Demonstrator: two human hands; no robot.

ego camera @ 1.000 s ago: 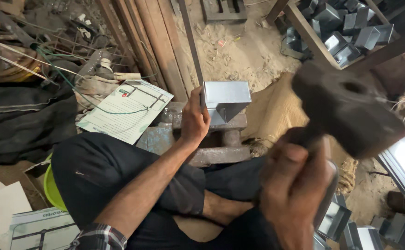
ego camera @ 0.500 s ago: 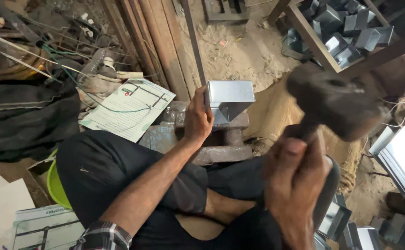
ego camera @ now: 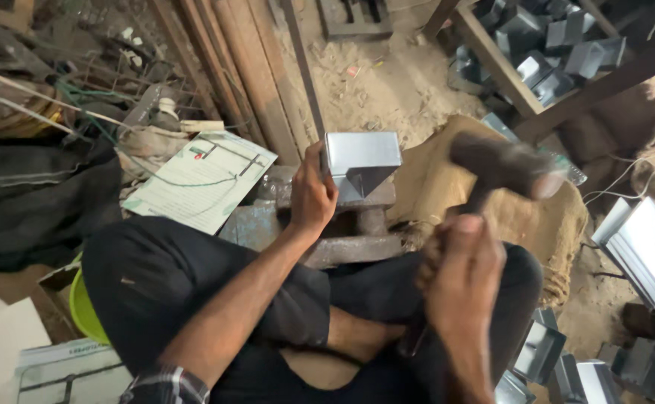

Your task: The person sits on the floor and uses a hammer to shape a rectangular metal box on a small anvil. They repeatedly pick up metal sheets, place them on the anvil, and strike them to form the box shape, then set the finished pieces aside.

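Person, seated: black trousers (ego camera: 193, 292) over both legs; checked shirt cuff (ego camera: 164, 385), dark with pale lines, on near left forearm. Left hand (ego camera: 311, 196) and right hand (ego camera: 458, 273) bare; forearms uncovered.

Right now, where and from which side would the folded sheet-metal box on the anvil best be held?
Probably its left wall, from the person's own side, as the left hand does now. The sheet-metal box sits on the iron anvil block with its flat top facing up, and the mallet in the right hand is raised on the right, so a left-side grip seems to stay out of its way.
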